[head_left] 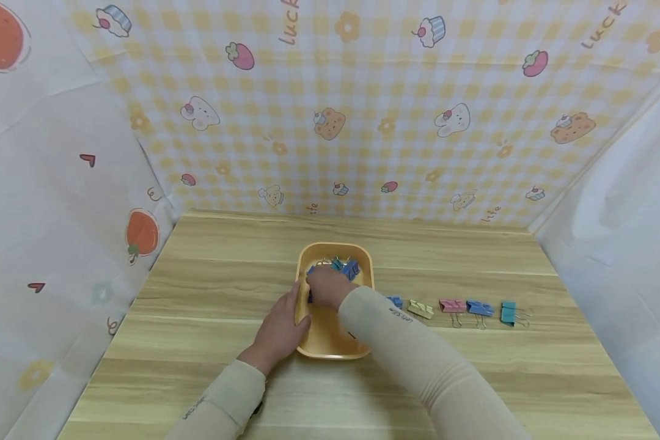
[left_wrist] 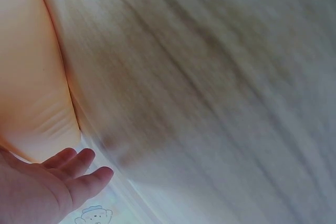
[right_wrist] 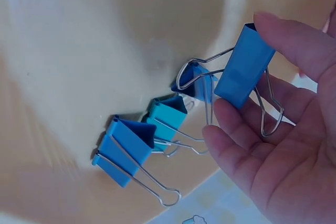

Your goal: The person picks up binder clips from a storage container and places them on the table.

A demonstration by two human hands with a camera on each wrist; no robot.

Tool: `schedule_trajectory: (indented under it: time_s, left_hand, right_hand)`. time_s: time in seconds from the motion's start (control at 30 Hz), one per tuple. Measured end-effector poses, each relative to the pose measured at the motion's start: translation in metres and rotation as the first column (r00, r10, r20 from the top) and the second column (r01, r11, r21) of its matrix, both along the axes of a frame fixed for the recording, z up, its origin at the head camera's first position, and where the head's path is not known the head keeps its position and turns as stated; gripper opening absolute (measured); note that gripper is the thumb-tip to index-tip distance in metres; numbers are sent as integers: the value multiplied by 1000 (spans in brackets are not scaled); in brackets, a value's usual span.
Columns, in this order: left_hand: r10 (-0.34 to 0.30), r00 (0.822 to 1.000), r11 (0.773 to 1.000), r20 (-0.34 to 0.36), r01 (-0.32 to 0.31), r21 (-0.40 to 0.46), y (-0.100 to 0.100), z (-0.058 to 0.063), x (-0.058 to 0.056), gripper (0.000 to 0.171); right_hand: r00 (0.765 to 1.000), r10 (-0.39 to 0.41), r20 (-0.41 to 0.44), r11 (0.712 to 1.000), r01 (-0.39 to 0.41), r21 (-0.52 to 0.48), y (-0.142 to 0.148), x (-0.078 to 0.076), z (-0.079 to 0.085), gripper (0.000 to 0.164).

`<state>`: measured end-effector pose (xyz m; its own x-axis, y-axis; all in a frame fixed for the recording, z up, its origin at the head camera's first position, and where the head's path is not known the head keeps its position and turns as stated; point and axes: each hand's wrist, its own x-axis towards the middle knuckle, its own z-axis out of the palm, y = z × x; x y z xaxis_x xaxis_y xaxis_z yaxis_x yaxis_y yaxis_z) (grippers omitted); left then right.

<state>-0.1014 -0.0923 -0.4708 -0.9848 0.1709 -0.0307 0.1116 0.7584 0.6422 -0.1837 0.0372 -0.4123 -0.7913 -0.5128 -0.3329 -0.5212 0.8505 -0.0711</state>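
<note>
My right hand (head_left: pixel 329 287) is inside the orange plastic bin (head_left: pixel 332 355). Between thumb and fingers it pinches a blue binder clip (right_wrist: pixel 245 66) by its body, wire handles sticking out on both sides. Under and beside this clip in the right wrist view lie a teal binder clip (right_wrist: pixel 167 114), a blue binder clip (right_wrist: pixel 126 150) and another blue one (right_wrist: pixel 195 83), partly hidden. My left hand (head_left: pixel 279 330) holds the bin's left wall, thumb over the rim and fingers along the outside. The left wrist view shows its fingers (left_wrist: pixel 86 182) beside the wall.
Right of the bin, a row of binder clips lies on the wooden table (head_left: pixel 209 287): blue (head_left: pixel 394 302), partly covered by my right sleeve, then yellow (head_left: pixel 420 309), pink (head_left: pixel 453 305), blue (head_left: pixel 480 308) and teal (head_left: pixel 508 313). A checked cloth (head_left: pixel 357 159) hangs behind the table.
</note>
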Motion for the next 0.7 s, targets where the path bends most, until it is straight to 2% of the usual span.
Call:
schedule_trajectory:
  time_s: [0.2, 0.37, 0.47, 0.6, 0.7]
  left_hand:
    - [1, 1000, 1000, 0, -1, -8, 0, -1, -1, 73]
    - [0, 1000, 1000, 17, 0, -4, 0, -1, 0, 74]
    - [-3, 1000, 1000, 21, 3, 2, 0, -1, 0, 74]
    - [-9, 1000, 1000, 18, 9, 3, 0, -1, 0, 74]
    - [-9, 1000, 1000, 17, 9, -2, 0, -2, 0, 74]
  right_hand:
    - [999, -28, 34, 1000, 29, -10, 3, -1, 6, 32]
    - [999, -41, 25, 999, 42, -8, 6, -3, 11, 41]
    - [999, -41, 18, 999, 41, -13, 9, -3, 17, 39]
    - [998, -64, 20, 996, 65, -54, 14, -1, 25, 28]
    - [996, -80, 34, 993, 83, -82, 18, -1, 28, 32]
